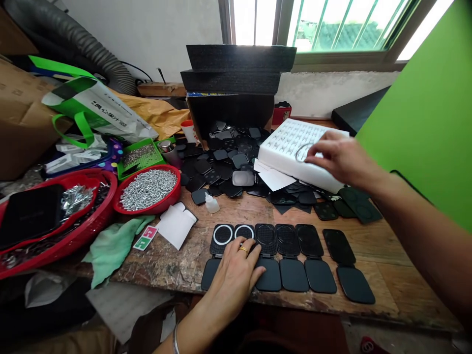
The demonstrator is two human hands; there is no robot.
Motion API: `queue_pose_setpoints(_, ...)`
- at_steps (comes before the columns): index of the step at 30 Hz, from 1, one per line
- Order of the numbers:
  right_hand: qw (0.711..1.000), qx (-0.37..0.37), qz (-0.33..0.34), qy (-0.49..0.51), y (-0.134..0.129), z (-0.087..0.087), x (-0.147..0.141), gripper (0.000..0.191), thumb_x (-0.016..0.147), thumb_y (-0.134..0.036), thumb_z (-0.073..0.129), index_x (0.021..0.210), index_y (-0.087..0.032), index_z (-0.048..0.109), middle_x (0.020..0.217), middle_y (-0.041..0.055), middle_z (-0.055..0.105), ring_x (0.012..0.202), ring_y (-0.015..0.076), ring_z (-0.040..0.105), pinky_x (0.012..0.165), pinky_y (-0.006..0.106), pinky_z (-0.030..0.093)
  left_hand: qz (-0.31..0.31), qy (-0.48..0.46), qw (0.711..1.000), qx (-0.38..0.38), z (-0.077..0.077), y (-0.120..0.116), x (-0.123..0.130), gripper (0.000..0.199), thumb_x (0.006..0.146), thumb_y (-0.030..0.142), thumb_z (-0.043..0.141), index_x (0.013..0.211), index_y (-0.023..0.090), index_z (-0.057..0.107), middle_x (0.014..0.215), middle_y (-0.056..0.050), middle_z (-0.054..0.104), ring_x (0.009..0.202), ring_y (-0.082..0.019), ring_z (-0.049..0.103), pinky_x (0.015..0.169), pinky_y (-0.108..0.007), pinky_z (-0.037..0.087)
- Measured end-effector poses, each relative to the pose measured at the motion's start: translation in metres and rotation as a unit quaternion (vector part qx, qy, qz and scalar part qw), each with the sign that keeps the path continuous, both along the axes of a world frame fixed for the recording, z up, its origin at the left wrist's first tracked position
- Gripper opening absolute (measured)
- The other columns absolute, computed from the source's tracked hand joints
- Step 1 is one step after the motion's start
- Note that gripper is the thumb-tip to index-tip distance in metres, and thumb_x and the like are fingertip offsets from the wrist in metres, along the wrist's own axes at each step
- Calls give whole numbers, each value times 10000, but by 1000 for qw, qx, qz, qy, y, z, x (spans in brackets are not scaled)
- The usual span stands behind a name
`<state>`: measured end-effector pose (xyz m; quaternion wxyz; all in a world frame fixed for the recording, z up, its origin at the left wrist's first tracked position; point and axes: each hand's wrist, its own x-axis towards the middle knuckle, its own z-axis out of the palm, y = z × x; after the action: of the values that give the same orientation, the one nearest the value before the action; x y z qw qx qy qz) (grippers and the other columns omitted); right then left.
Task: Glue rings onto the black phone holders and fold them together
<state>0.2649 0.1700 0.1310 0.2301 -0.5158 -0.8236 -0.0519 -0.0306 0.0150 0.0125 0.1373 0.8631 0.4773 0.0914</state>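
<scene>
My right hand (341, 156) pinches a thin metal-looking ring (299, 152) above a white foam tray (291, 135) with rows of small slots. Along the table's front edge lies a row of several black hinged square plates (289, 239), folded open. White rings (215, 235) lie on the upper squares of the two leftmost ones; the others show bare circular outlines. Over the second plate from the left rests my left hand (238, 265), fingers spread and pointing forward, partly hiding that plate and its ring. One hinged plate (339, 246) sits slightly apart at the right end.
Behind the row is a heap of black plates (221, 172) before a black box (230, 113). A small white dropper bottle (212, 203) stands nearby. To the left are a red bowl of metal pins (147, 189), a green cloth (114, 246) and a larger red basin (106, 196).
</scene>
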Motion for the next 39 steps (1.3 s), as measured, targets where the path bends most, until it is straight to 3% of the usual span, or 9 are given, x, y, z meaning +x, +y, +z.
queue_pose_setpoints(4,969,-205,78,116,-49,-53,-38,319,905,-430,493,737,-192,622,674,23,575,621,143,519,586,285,401,0,-5,1000,-4,0,-2,0,384,882,317,587,1244,193,557,1286,-71,558,1221,-289,417,1034,-465,387)
queue_pose_setpoints(8,871,-402,33,280,-69,-106,-61,381,844,-533,498,685,-189,530,540,-31,467,484,101,405,460,240,309,-5,-5,1000,-6,5,-3,0,378,872,299,601,1232,192,561,1260,-69,566,1191,-282,432,1016,-448,402)
queue_pose_setpoints(10,819,-468,11,331,-74,-120,-69,415,797,-594,509,674,-199,476,508,-60,410,432,79,339,416,218,259,-7,-5,1000,-6,7,-4,0,363,873,300,600,1219,195,567,1242,-68,571,1177,-277,438,1008,-443,405)
queue_pose_setpoints(12,799,-492,-1,344,-77,-126,-75,438,771,-625,508,667,-206,441,496,-75,376,411,67,300,391,203,221,-8,-5,1000,-3,8,-3,0,346,876,300,595,1205,197,572,1229,-68,573,1171,-274,438,1001,-441,406)
queue_pose_setpoints(19,831,-463,9,308,-79,-130,-83,361,840,-531,439,677,-209,427,511,-65,395,418,74,322,394,198,255,-15,-2,1000,13,3,-1,0,344,869,299,608,1195,196,571,1215,-71,582,1153,-274,441,984,-437,410)
queue_pose_setpoints(25,905,-367,11,213,-77,-145,-87,329,880,-400,417,618,-206,460,552,0,501,517,137,451,491,248,327,-20,-5,999,25,2,-3,-1,334,870,295,607,1190,209,568,1213,-76,584,1170,-275,444,975,-441,410)
queue_pose_setpoints(30,958,-262,-12,115,-87,-144,-96,257,892,-310,435,676,-208,528,722,88,611,692,221,561,619,297,363,-20,-4,1000,24,3,-3,1,450,872,276,607,1296,202,477,1221,-72,575,1160,-265,454,985,-426,396)
queue_pose_setpoints(35,971,-234,-16,54,-94,-138,-101,247,905,-277,445,762,-185,623,954,151,652,790,253,605,666,316,380,-21,28,999,25,1,0,7,447,862,295,619,1273,167,502,1230,-86,558,1130,-281,458,959,-428,415)
queue_pose_setpoints(39,967,-248,-20,50,-86,-137,-93,233,896,-228,451,789,-178,651,881,118,676,815,245,614,691,308,391,-17,35,999,30,-1,2,7,425,858,305,623,1254,186,524,1229,-88,553,1152,-292,447,952,-430,419)
